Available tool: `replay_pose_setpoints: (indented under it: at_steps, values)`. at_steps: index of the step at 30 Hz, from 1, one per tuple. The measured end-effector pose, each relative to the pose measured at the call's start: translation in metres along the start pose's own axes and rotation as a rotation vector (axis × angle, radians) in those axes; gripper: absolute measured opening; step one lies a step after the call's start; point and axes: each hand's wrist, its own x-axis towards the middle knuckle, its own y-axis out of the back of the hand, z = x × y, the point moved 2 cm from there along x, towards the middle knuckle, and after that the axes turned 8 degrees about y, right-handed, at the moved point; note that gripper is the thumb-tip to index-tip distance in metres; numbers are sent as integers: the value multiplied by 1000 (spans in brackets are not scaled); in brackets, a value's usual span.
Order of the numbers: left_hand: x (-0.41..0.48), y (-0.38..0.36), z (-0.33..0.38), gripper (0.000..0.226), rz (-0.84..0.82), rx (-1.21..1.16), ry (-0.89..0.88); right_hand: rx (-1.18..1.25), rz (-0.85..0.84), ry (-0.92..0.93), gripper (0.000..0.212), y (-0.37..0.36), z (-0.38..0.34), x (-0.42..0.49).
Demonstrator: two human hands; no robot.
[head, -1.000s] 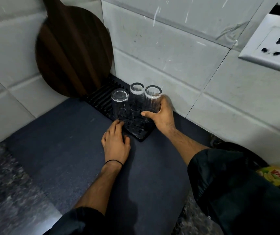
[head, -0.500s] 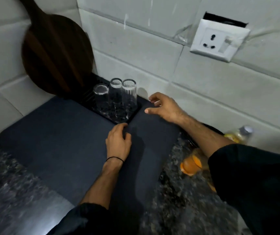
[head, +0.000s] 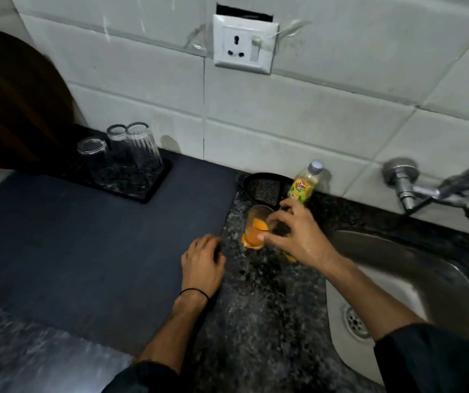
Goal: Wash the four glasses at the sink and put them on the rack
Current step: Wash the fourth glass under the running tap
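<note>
Three clear glasses [head: 131,148] stand upside down on the black rack [head: 153,191] at the back left of the counter. A fourth glass [head: 256,226] with orange residue inside stands upright on the speckled granite between the dark mat and the sink. My right hand [head: 298,234] curls around that glass, thumb at its front and fingers over its right side. Resting on the counter at the mat's right edge is my left hand [head: 203,259], its fingers loosely bent and holding nothing.
A steel sink [head: 414,282] with its drain [head: 355,324] lies at the right, a tap [head: 414,188] on the wall above it. A yellow dish-soap bottle [head: 304,185] and a black holder [head: 264,188] stand behind the glass. A round wooden board [head: 14,103] leans at the left.
My right hand left the rack, swung right and took hold of the orange-stained glass. The view turned right toward the sink. My left hand slid right along the mat.
</note>
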Motion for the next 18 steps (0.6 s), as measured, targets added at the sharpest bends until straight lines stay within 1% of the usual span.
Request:
replay_pose_setpoints:
  at_steps: [1, 2, 5, 8, 10, 13, 15, 18]
  values:
    - [-3, -3, 1, 40, -21, 51, -5, 20, -31, -23, 47, -11, 5, -5]
    - [-6, -6, 1, 44, -39, 89, -9, 60, -27, -22, 46, -21, 8, -9]
    - [-10, -8, 2, 51, -83, 146, 6, 204, 118, 53, 31, -38, 8, -9]
    - [-10, -4, 11, 52, -124, 173, 42, 255, 182, 83, 29, -40, 5, -8]
    - [-14, 0, 19, 46, -110, 112, 68, 270, 163, 107, 28, -33, 8, -11]
    - [-29, -1, 40, 37, -33, 12, 90, 250, 116, 140, 29, -13, 26, -36]
    - [-44, -7, 63, 35, -12, -50, 103, 239, 121, 116, 29, 5, 47, -64]
    - [-71, -30, 115, 28, -49, -175, 135, 214, 175, 44, 33, 42, 91, -113]
